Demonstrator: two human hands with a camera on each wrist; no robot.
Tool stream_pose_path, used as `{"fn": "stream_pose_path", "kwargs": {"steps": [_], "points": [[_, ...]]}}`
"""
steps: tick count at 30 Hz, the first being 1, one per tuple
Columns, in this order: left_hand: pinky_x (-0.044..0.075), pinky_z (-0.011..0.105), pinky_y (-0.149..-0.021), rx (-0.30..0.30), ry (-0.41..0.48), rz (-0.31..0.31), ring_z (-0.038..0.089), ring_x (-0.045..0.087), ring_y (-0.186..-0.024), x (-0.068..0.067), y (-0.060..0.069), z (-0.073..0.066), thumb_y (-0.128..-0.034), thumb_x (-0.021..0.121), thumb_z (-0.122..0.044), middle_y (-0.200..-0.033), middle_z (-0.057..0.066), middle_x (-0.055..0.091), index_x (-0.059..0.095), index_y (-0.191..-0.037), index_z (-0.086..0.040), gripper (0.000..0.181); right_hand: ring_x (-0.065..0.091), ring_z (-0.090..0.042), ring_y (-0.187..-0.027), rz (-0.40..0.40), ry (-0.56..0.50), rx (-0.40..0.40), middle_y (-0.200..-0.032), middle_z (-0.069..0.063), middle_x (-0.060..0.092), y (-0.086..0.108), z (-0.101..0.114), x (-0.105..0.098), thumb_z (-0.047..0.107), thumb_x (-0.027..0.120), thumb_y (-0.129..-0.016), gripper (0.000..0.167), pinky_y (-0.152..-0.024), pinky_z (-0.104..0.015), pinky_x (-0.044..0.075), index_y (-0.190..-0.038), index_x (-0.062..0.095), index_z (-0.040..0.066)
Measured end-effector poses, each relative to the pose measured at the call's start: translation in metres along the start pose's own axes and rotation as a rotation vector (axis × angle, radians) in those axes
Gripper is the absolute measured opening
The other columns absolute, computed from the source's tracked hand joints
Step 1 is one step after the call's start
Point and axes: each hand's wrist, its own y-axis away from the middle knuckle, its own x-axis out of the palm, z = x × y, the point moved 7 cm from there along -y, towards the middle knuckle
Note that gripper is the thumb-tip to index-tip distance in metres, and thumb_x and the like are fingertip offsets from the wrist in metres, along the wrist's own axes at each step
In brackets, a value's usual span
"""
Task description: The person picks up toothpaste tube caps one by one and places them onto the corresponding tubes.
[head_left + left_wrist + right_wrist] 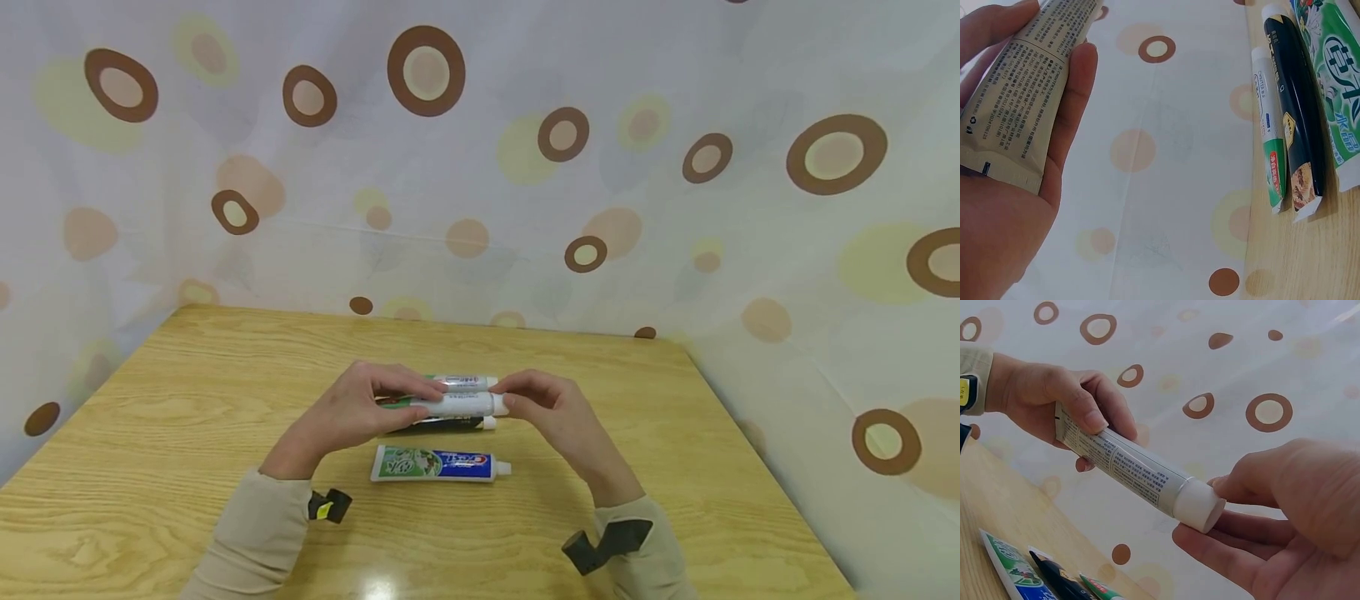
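Note:
Above the table, my left hand (348,412) grips the flat crimped end of a toothpaste tube (1129,465). My right hand (551,412) pinches its white cap (1199,505) between thumb and fingers. In the left wrist view, the held tube (1013,94) shows a pale back with small print. Beneath and behind it lie a white-and-green toothpaste tube (465,382) and a black toothpaste tube (450,425), partly hidden in the head view. Closer to me is a green-and-blue toothpaste tube (442,465), its cap pointing right.
The wooden table (225,375) ends at a white curtain (480,183) patterned with brown and yellow circles, which also runs along both sides. Black wrist devices, one on the left cuff (255,525) and one on the right cuff (660,567), jut over the table.

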Motion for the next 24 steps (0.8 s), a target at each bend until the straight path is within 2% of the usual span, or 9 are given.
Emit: {"fn": "stream_pose_path", "kwargs": {"steps": [8, 17, 20, 24], "points": [[0.057, 0.028, -0.082, -0.01, 0.006, -0.003, 0.013, 0.069, -0.106, -0.0014, 0.0004, 0.0003, -0.0883, 0.075, -0.013, -0.118, 0.0, 0.073, 0.078, -0.109, -0.019, 0.022, 0.068, -0.024, -0.102, 0.022, -0.037, 0.038, -0.124, -0.017, 0.062, -0.0006, -0.0016, 0.0019, 0.018, 0.06, -0.1, 0.027, -0.091, -0.034, 0.056, -0.121, 0.064, 0.002], [0.057, 0.029, -0.083, -0.001, 0.007, 0.003, 0.013, 0.069, -0.105, -0.0005, -0.0006, -0.0007, -0.0886, 0.075, -0.012, -0.117, 0.0, 0.073, 0.078, -0.108, -0.019, 0.021, 0.064, -0.019, -0.106, -0.001, 0.035, 0.011, -0.125, -0.011, 0.063, -0.0006, 0.0025, 0.0008, 0.017, 0.062, -0.099, 0.021, -0.09, -0.027, 0.054, -0.118, 0.067, 0.01], [0.057, 0.028, -0.083, -0.001, 0.003, 0.004, 0.013, 0.068, -0.106, -0.0005, -0.0004, -0.0007, -0.0887, 0.075, -0.012, -0.117, -0.001, 0.073, 0.079, -0.108, -0.019, 0.021, 0.064, -0.019, -0.103, -0.006, 0.026, 0.004, -0.121, -0.012, 0.064, 0.0002, 0.0036, 0.0007, 0.019, 0.061, -0.099, 0.021, -0.09, -0.03, 0.055, -0.116, 0.068, 0.008], [0.056, 0.028, -0.082, -0.01, 0.003, 0.004, 0.013, 0.068, -0.106, -0.0008, 0.0, -0.0003, -0.0887, 0.075, -0.013, -0.118, -0.001, 0.073, 0.079, -0.108, -0.02, 0.021, 0.066, -0.022, -0.102, 0.01, -0.003, 0.017, -0.12, -0.014, 0.065, 0.0006, 0.0027, 0.0016, 0.019, 0.06, -0.1, 0.023, -0.093, -0.042, 0.055, -0.116, 0.067, 0.005]]}}
